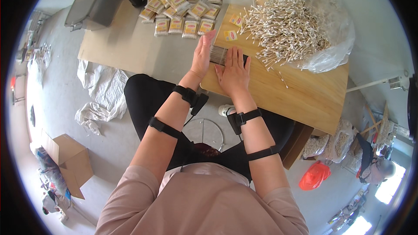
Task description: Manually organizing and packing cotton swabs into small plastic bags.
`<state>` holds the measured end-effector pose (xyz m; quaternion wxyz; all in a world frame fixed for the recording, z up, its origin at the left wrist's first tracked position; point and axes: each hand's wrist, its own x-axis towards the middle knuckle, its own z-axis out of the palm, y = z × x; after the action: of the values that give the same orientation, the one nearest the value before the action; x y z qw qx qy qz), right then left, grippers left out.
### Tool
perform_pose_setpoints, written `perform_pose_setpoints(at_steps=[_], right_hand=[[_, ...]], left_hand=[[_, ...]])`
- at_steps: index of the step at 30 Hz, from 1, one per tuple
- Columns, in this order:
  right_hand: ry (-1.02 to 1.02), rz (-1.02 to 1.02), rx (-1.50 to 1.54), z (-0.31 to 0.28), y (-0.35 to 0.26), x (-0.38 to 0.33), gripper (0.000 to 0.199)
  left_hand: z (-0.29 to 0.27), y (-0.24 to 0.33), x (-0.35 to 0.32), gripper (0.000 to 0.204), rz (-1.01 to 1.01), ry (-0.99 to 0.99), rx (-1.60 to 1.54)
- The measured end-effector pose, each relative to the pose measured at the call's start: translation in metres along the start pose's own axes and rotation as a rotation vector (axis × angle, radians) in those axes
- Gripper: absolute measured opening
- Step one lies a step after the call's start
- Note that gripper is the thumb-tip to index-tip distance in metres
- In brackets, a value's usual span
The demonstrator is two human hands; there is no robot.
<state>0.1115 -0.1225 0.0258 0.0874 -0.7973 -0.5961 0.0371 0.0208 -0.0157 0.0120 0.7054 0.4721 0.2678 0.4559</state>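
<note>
Now the left hand (201, 56) stands on its edge, open and flat, pressing against the left end of a small row of cotton swabs (219, 55) on the wooden table (305, 95). The row's long axis runs left to right between both hands. The right hand (234, 70) lies open, palm down, on its near right part, grasping nothing; the loose swab pile (287, 28) is far right.

My right hand (235, 70) lies flat over the row of cotton swabs (217, 54), so I see only the strip of it left of my fingers and cannot tell how far it runs beneath my palm; my left hand (202, 54) stands on edge against its end, hiding that end. The small packets (183, 4) are cut off by the top edge; their print is too small to tell.
</note>
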Motion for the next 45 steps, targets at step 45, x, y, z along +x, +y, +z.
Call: perform_pose_setpoints(at_steps=[45], right_hand=[[0.016,0.061,-0.006,0.002,-0.004,-0.001,0.077]], left_hand=[[-0.008,-0.003,0.001,0.059,-0.062,0.008,-0.139]])
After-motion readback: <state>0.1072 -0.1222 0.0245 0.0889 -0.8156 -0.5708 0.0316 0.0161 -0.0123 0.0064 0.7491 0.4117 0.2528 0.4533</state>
